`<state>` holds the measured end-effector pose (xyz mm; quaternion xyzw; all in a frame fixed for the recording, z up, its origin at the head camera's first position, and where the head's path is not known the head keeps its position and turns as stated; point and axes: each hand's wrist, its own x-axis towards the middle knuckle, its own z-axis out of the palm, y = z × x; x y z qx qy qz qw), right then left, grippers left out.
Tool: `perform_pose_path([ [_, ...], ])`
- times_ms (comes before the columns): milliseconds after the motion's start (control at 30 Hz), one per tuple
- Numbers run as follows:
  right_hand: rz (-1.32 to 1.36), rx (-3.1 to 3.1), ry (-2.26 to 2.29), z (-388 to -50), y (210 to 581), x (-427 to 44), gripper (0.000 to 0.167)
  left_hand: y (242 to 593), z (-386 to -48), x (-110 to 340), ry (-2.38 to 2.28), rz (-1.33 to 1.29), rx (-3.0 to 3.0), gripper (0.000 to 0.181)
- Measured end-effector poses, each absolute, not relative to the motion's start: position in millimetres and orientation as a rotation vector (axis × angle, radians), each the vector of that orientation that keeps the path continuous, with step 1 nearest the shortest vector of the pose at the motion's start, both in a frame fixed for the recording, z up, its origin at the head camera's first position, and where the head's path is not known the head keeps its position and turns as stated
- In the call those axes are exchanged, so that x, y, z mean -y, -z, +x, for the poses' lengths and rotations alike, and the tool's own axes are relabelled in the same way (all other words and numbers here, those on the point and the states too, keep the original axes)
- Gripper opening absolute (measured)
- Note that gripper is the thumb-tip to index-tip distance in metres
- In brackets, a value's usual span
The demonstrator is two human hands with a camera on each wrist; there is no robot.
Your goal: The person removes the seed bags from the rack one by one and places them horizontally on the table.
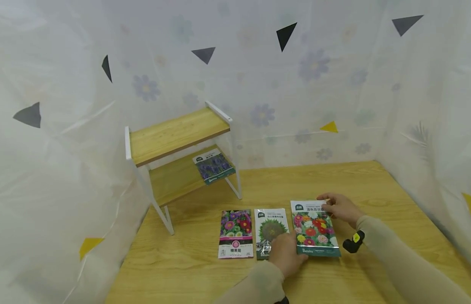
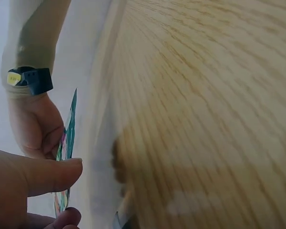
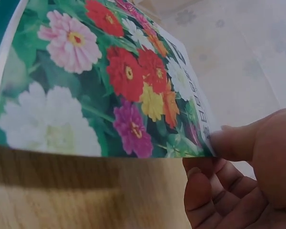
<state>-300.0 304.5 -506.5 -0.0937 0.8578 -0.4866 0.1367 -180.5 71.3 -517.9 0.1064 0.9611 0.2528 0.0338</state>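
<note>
A seed packet with mixed red, white, pink and yellow flowers is held by both hands, raised off the wooden table. My left hand pinches its left edge near the bottom; in the left wrist view the thumb shows on one face of it. At the upper right corner, my right hand pinches the packet between thumb and fingers, as the right wrist view also shows. Partly behind the left hand, a packet with a round green-fringed bloom lies on the table. Left of it lies a pink-banded packet.
A two-tier wooden shelf with white metal sides stands at the table's back left. On its lower board lies a packet with purple flowers. Whitish sheeting with floral print and triangles surrounds the wooden table.
</note>
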Motion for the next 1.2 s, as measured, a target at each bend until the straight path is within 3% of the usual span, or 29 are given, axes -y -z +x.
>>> perform_pose_path([
  [167, -0.259, -2.539, 1.366, -299.2, 519.5, -301.7, 0.036, 523.0, -182.2, -74.9, -0.388, 0.444, -3.034, 0.06],
  [400, -0.251, -2.667, 1.205, -299.5, 529.5, -295.6, 0.036, 525.5, -182.7, -75.6, -0.127, 0.633, -3.101, 0.027],
  [1200, -0.29, -2.773, 0.956, -302.1, 540.0, -292.3, 0.036, 528.0, -184.0, -79.1, 0.057, 0.745, -3.026, 0.027],
])
